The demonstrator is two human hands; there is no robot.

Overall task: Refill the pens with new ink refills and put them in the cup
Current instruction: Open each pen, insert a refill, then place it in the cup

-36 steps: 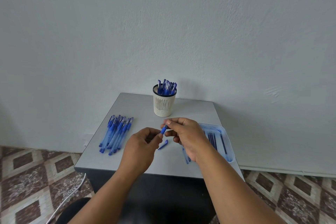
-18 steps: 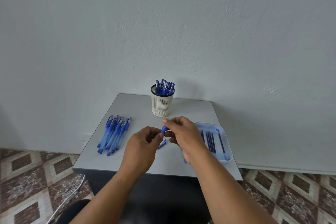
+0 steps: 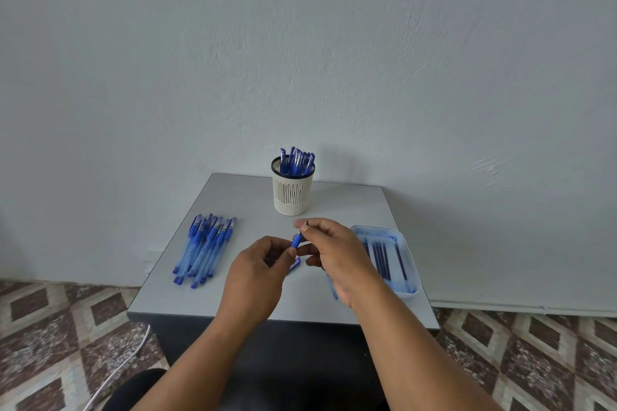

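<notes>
Grey table [image 3: 233, 197], both hands' fingers, left hand [image 3: 255, 277], right hand [image 3: 337, 255], pinching short blue pen [image 3: 295, 239]

Translucent plastic pens [image 3: 203, 250], matt table [image 3: 253, 200]

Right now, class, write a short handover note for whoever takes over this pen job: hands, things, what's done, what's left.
Left hand and right hand both pinch one blue pen piece between them.
A small blue part lies on the table below.
Cup at the back holds finished pens.
Pile of pens waits on the left; refills lie in the tray on the right.
Left: finish this pen, cup it, then do the pile.
</notes>
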